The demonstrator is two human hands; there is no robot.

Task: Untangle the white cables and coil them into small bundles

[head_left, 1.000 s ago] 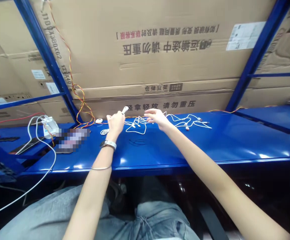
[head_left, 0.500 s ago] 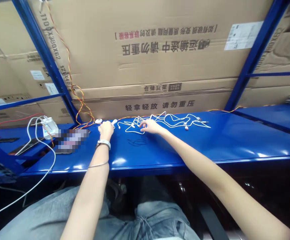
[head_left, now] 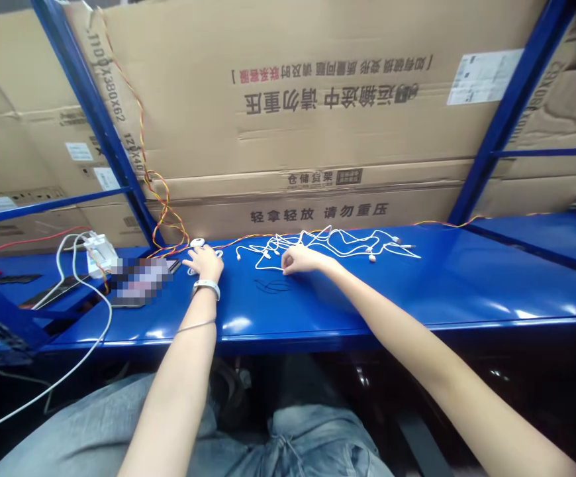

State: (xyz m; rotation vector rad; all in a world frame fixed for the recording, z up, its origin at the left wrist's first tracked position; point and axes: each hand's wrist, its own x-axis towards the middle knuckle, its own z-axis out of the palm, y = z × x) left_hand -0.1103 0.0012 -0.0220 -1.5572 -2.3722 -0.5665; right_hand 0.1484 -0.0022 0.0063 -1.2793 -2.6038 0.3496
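Cardboard backdrop (head_left: 328, 146), glossy blue shelf (head_left: 417, 291), tangled white cables (head_left: 340, 253)

Along the long blue metal shelf (head_left: 417, 285), flat brown cardboard boxes (head_left: 278, 146) are being kept at the back, flanked by slanting blue metal uprights (head_left: 509, 119). On its middle, a tangle of thin white cables (head_left: 352, 252) is being pinched at its near left end by the right hand (head_left: 304, 260). Before the tangle, thin black strands (head_left: 273, 287) are being borne by the shelf. Farther left, a mostly hidden small white cord (head_left: 219, 253) is being overlaid by the left hand (head_left: 206, 264), with a small rounded white object (head_left: 197, 242) being held just behind by the shelf. Left of that hand, a flat rectangular device (head_left: 144, 281) is being followed by a blocky white plastic charger (head_left: 100, 255).
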